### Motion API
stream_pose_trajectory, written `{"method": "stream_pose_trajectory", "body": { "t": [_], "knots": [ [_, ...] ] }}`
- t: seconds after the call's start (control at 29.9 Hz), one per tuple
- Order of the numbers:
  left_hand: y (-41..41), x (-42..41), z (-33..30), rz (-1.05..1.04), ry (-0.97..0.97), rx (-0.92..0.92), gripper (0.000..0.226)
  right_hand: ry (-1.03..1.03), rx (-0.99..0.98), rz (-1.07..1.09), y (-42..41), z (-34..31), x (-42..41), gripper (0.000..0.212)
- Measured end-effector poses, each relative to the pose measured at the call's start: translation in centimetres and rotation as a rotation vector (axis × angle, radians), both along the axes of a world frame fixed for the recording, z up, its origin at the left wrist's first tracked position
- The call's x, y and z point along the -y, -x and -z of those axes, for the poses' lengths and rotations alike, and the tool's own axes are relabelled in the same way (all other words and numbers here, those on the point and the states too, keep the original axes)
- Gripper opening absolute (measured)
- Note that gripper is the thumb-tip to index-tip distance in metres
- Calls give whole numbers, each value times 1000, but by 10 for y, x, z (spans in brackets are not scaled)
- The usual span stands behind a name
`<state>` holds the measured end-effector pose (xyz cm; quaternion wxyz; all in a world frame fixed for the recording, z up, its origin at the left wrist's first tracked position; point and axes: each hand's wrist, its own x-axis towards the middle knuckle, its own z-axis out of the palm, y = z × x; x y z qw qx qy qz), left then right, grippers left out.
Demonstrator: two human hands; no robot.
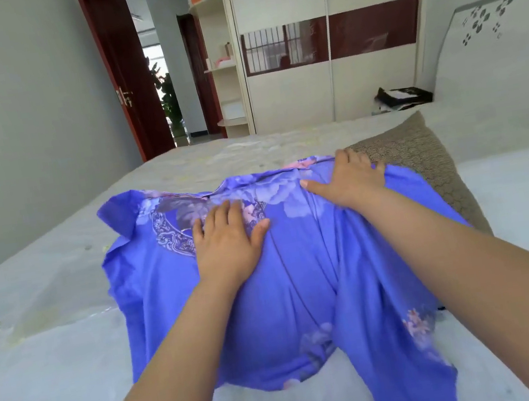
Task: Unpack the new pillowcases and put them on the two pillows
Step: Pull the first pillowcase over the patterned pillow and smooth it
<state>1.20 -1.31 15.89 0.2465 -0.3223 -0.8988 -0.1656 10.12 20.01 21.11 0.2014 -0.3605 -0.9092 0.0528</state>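
1. The pillowcase (290, 283) lies in the middle of the bed, right in front of you: smooth, slightly shiny blue-violet cloth printed with pale pink and lilac flowers and a ring-shaped ornament. It bulges round and full as over a pillow, with loose flaps at its left corners and a long fold trailing toward you on the right.
2. Your left hand (228, 240) lies flat on top of the pillowcase near the ornament, fingers straight and spread, pressing the cloth and grasping nothing.
3. Your right hand (348, 180) rests on the far right part of the pillowcase; its fingers curve down over the far edge, thumb stretched out to the left. Whether they pinch the cloth, you cannot tell.
4. A second pillow (422, 158), bare, in coarse brown-grey woven cloth, lies just beside the pillowcase on the right, partly under it.
5. The bed (50, 321) has a pale quilted cover with faint yellowish marks.
6. A padded white headboard (490, 36) with dark flower shapes stands at the right.
7. A cream wardrobe (327, 34) with a glossy dark-red band stands beyond the bed.
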Motion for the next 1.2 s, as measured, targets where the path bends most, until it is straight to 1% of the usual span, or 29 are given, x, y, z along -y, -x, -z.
{"method": "stream_pose_trajectory", "body": {
  "t": [0.07, 0.1, 0.13, 0.2, 0.23, 0.3, 0.37, 0.43, 0.5, 0.53, 0.57, 0.6, 0.63, 0.7, 0.73, 0.77, 0.84, 0.9, 0.94, 1.0, 1.04, 1.07, 1.14, 1.2],
  "knots": [
    [-7, -9, 8, 18, 62, 61, 98, 120, 19, 22, -3, 10, 1, 119],
    [-10, -14, 11, 25, 78, 97, 99, 168, 36, 36, -5, 16, 0, 123],
    [-13, -19, 15, 32, 88, 136, 95, 220, 48, 50, -6, 21, -1, 126],
    [-16, -27, 24, 51, 109, 199, 81, 302, 58, 49, -6, 31, -2, 126],
    [-17, -30, 28, 58, 115, 217, 76, 312, 82, 28, -4, 34, -1, 122],
    [-15, -35, 34, 61, 99, 253, 68, 296, 148, -52, 2, 42, 2, 107],
    [-11, -39, 37, 59, 40, 306, 59, 295, 189, -96, 8, 50, 5, 97],
    [-8, -41, 34, 62, -40, 373, 51, 252, 244, -98, 12, 56, 5, 85],
    [-6, -43, 31, 87, -127, 392, 45, 198, 307, -112, 16, 61, 4, 61],
    [-6, -43, 31, 114, -179, 372, 43, 194, 308, -110, 19, 61, 4, 48],
    [-7, -42, 31, 144, -229, 331, 41, 194, 284, -100, 21, 59, 4, 39],
    [-7, -42, 31, 164, -262, 266, 39, 181, 233, -78, 23, 54, 4, 35],
    [-8, -41, 32, 162, -267, 188, 38, 157, 158, -39, 21, 48, 0, 36],
    [-5, -39, 35, 105, -213, 61, 40, 161, -43, 48, 10, 38, -21, 33],
    [-1, -38, 36, 68, -156, 54, 44, 194, -131, 82, 2, 37, -37, 29],
    [3, -36, 38, 38, -81, 86, 50, 238, -201, 114, -7, 39, -53, 24],
    [13, -34, 41, 12, 71, 190, 61, 373, -323, 177, -20, 51, -73, 21],
    [20, -32, 42, -14, 151, 271, 64, 478, -432, 193, -17, 63, -73, 25],
    [23, -31, 41, -34, 161, 282, 62, 506, -472, 187, -13, 68, -70, 26],
    [26, -30, 37, -55, 132, 242, 56, 572, -508, 123, -2, 70, -64, 31],
    [29, -32, 36, -47, 112, 212, 53, 611, -519, 83, 2, 68, -63, 39],
    [30, -35, 36, -31, 102, 200, 51, 635, -519, 61, 4, 62, -63, 52],
    [31, -39, 40, -14, 117, 235, 53, 617, -471, 85, 6, 48, -67, 83],
    [32, -46, 50, -30, 158, 279, 57, 689, -401, 108, 6, 33, -73, 105]
  ]
}}
